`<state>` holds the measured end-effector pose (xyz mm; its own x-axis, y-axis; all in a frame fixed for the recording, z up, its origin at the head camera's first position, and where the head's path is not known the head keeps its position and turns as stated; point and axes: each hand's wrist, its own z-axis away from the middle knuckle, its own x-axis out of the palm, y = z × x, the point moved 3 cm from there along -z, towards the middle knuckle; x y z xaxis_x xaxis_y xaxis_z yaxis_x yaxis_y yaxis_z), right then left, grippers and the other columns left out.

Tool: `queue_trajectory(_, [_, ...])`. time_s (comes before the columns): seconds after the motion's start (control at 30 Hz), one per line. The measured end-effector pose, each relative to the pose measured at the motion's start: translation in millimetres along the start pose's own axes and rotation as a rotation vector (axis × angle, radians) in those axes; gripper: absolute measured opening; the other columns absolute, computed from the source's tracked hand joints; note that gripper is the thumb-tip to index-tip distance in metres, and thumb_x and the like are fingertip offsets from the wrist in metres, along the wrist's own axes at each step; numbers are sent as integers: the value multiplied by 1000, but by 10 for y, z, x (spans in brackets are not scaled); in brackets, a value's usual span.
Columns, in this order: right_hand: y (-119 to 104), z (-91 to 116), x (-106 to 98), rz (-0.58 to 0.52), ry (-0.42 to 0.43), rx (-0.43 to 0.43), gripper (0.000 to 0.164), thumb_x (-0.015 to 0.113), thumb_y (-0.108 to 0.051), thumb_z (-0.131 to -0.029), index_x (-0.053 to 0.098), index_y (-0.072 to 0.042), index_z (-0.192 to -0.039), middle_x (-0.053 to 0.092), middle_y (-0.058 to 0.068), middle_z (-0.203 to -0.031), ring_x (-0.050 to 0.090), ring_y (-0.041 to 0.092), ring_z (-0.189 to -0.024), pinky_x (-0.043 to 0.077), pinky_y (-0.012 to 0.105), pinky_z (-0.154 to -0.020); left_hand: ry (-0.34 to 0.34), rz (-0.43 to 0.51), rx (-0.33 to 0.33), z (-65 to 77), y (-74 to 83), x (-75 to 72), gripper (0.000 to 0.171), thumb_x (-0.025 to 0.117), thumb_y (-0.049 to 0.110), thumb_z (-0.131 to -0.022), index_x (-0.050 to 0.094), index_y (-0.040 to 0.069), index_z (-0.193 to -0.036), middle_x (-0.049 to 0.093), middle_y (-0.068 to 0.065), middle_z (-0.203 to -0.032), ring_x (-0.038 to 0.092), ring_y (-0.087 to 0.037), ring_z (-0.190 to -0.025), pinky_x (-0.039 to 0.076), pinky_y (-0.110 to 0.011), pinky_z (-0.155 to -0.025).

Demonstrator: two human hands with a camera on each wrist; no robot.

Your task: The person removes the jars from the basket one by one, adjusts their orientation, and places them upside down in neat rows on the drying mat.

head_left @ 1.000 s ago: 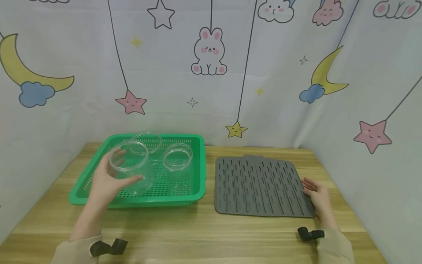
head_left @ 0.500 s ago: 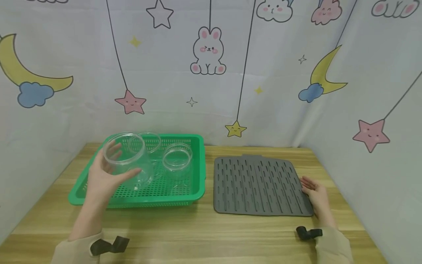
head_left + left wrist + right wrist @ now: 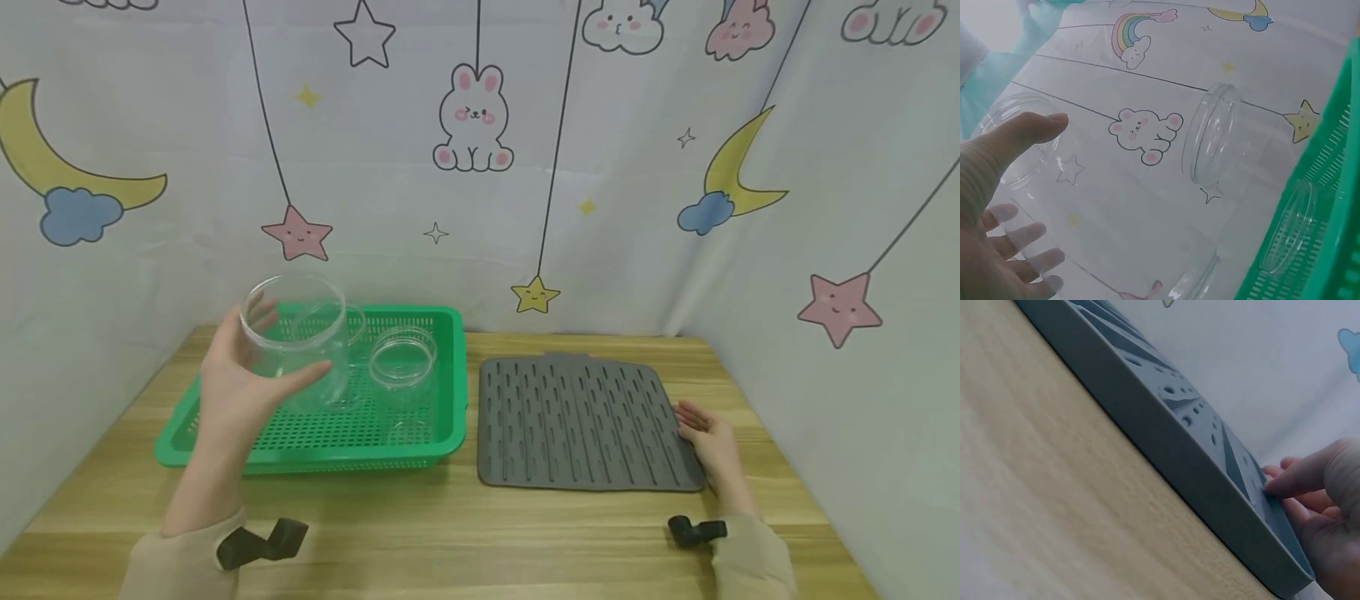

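Observation:
My left hand point(image 3: 240, 375) holds a large clear jar point(image 3: 296, 346) above the green basket point(image 3: 452, 400), fingers on its far side and thumb across its front. The left wrist view shows the thumb and fingertips of that hand point(image 3: 991, 231) against the transparent wall. In the basket stands another clear jar point(image 3: 402, 371), and behind the held jar shows part of a clear rim point(image 3: 357, 325). My right hand point(image 3: 708, 446) rests at the right edge of a grey slotted mat point(image 3: 577, 425). Up close, a fingertip touches the raised rim of the mat point(image 3: 1166, 450).
The wooden table point(image 3: 420, 533) carries the basket on the left and the mat on the right, with a narrow gap between them. A patterned white curtain point(image 3: 420, 192) encloses the back and sides.
My left hand has lifted the large jar higher, its rim now above the basket's back edge. The mat has slid slightly left, with my right hand still at its edge.

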<state>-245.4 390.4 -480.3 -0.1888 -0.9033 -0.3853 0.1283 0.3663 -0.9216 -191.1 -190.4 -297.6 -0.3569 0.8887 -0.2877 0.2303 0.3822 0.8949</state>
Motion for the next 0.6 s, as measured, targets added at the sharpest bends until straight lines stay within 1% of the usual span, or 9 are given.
queue_trajectory(0.07, [-7, -4, 16, -1, -7, 1, 51, 46, 10, -96, 32, 14, -145, 37, 35, -146, 48, -22, -88, 44, 2, -79, 31, -23, 40, -9, 78, 24, 100, 90, 7, -65, 39, 33, -148, 47, 4, -148, 42, -13, -136, 34, -37, -116])
queue_trajectory(0.17, [-25, -3, 35, 8, -22, -3, 51, 45, 9, -96, 31, 14, -145, 37, 35, -146, 47, -22, -88, 44, 2, -80, 82, -70, 107, -18, 206, 60, 99, 92, 7, -61, 44, 32, -144, 52, 4, -143, 46, -10, -129, 39, -25, -106])
queue_trajectory(0.23, [-39, -1, 45, 10, -25, -4, 51, 45, 9, -96, 32, 14, -145, 37, 35, -146, 46, -22, -88, 44, 2, -80, 105, -83, 154, -32, 289, 89, 99, 93, 7, -59, 47, 31, -143, 54, 2, -140, 48, -11, -125, 41, -24, -101])
queue_trajectory(0.3, [-50, 2, 54, 17, -29, -4, 51, 45, 9, -96, 32, 14, -145, 37, 35, -147, 46, -22, -88, 43, 1, -80, 120, -100, 199, -45, 364, 121, 100, 93, 7, -57, 48, 29, -143, 55, -1, -138, 48, -15, -122, 43, -31, -97])
queue_trajectory(0.37, [-57, 5, 62, 26, -30, -3, 51, 45, 9, -96, 32, 14, -145, 38, 34, -146, 46, -22, -88, 43, 1, -80, 126, -123, 255, -55, 432, 158, 100, 93, 7, -57, 48, 25, -144, 55, -7, -138, 48, -20, -121, 43, -41, -98])
queue_trajectory(0.47, [-67, 14, 76, 37, -32, -7, 51, 46, 9, -96, 33, 14, -145, 39, 34, -146, 46, -22, -87, 43, 1, -79, 126, -158, 360, -68, 520, 221, 102, 94, 9, -56, 47, 21, -145, 54, -11, -140, 48, -27, -124, 40, -51, -99])
queue_trajectory(0.6, [-71, 18, 101, 41, -42, -22, 51, 46, 9, -95, 33, 15, -144, 40, 35, -145, 46, -22, -88, 44, 2, -80, 120, -165, 485, -83, 610, 328, 103, 94, 6, -53, 48, 16, -145, 54, -10, -141, 47, -28, -129, 39, -50, -101])
